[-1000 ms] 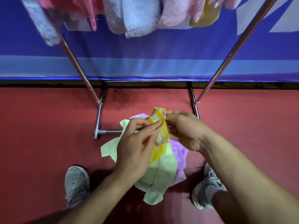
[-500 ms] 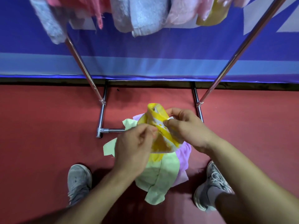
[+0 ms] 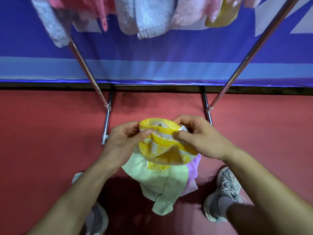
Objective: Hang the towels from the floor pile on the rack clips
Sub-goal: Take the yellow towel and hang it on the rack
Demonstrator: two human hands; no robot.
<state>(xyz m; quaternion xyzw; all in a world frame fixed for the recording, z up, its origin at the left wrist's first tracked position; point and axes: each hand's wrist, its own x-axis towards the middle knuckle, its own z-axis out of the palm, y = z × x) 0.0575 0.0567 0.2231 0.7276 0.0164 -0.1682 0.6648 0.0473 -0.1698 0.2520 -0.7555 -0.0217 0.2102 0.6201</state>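
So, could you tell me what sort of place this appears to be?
Probably an indoor staged space, not a home laundry: a red carpeted floor, a blue and white printed banner as backdrop, and a chrome tube drying rack carrying fluffy pink and grey towels.

Left hand (image 3: 124, 141): held up in front of the body, thumb uppermost, with thumb and curled fingers pinching the left edge of the yellow towel (image 3: 166, 150).
Right hand (image 3: 201, 138): level with the left and near it, back of the hand showing, with thumb and curled fingers pinching the same towel's right edge.
Left forearm (image 3: 81, 192): bare, entering from lower left, angled inward.
Right forearm (image 3: 257, 180): bare, entering from lower right, angled inward.
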